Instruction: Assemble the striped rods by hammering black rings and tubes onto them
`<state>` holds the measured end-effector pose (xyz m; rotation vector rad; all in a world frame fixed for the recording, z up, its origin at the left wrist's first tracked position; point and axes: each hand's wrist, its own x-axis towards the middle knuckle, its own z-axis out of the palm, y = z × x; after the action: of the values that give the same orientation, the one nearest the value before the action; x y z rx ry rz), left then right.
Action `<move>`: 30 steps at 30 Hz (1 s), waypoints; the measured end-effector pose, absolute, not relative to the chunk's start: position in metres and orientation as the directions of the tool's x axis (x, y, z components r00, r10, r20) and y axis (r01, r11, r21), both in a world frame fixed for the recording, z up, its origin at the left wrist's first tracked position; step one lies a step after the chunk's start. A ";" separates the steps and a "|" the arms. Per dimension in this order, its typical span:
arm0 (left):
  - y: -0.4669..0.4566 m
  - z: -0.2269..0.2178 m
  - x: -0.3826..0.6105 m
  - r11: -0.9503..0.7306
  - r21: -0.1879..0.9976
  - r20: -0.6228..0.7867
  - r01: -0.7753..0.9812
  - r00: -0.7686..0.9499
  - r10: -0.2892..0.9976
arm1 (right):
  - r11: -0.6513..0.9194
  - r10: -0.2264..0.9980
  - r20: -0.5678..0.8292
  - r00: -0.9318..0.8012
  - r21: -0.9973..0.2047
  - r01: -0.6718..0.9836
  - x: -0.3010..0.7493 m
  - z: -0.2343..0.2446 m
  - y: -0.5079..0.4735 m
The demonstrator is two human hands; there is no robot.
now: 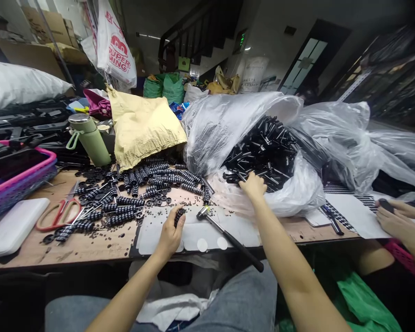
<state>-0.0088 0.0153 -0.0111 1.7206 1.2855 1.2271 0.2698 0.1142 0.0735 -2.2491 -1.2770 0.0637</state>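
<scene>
My left hand (171,233) rests at the near edge of a wooden table (90,246), fingers closed round a short black ribbed piece (179,216). My right hand (253,185) reaches forward into a clear plastic bag (228,124) full of black rods (263,147); its fingers curl down among them and what they hold is hidden. A small hammer (228,237) with a black handle lies between my hands on a white sheet (193,233).
Rows of ribbed black pieces (138,189) and loose washers (97,175) cover the middle. Red-handled scissors (60,212), a white slab (14,226), a pink basket (17,180), a green flask (90,138) and a yellow bag (141,124) lie left. Another person's hands (397,219) work at right.
</scene>
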 end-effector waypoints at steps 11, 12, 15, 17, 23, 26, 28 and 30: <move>0.022 0.031 0.002 0.129 0.986 -0.120 -0.103 0.084 0.989 | -0.119 0.992 -0.102 0.067 -0.931 0.344 0.197 0.058 0.042; 0.023 0.035 0.005 0.196 0.968 -0.179 -0.159 0.118 0.977 | -0.154 0.986 -0.162 -0.046 -0.977 0.147 0.181 0.053 0.031; 0.022 0.040 0.008 0.225 0.957 -0.203 -0.184 0.131 0.970 | -0.259 0.958 -0.239 -0.157 -0.958 -0.121 0.152 0.047 0.010; 0.019 0.037 0.004 0.041 0.998 -0.037 -0.042 0.096 0.995 | -0.343 0.939 -0.326 -0.113 -0.915 -0.213 0.146 0.051 0.006; 0.007 0.024 -0.005 -0.522 0.806 0.458 0.277 0.267 0.848 | -0.679 0.731 -0.528 -0.433 -0.629 -0.380 0.141 0.061 0.004; 0.004 0.027 -0.001 -0.306 0.948 0.282 0.086 0.217 0.934 | -0.404 0.915 -0.376 -0.149 -0.862 -0.307 0.139 0.057 -0.001; 0.004 0.031 0.002 -0.023 0.991 0.054 -0.135 0.233 0.971 | -0.100 0.995 -0.100 -0.031 -0.995 -0.016 0.140 0.058 -0.007; 0.005 0.034 0.004 0.188 0.934 -0.101 -0.305 0.279 0.955 | 0.220 0.973 0.185 -0.137 -0.920 0.324 0.141 0.062 -0.015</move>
<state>0.0043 0.0047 0.0343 0.9734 0.8465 1.0539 0.1413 -0.0147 0.0618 -1.2411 -1.6283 0.9429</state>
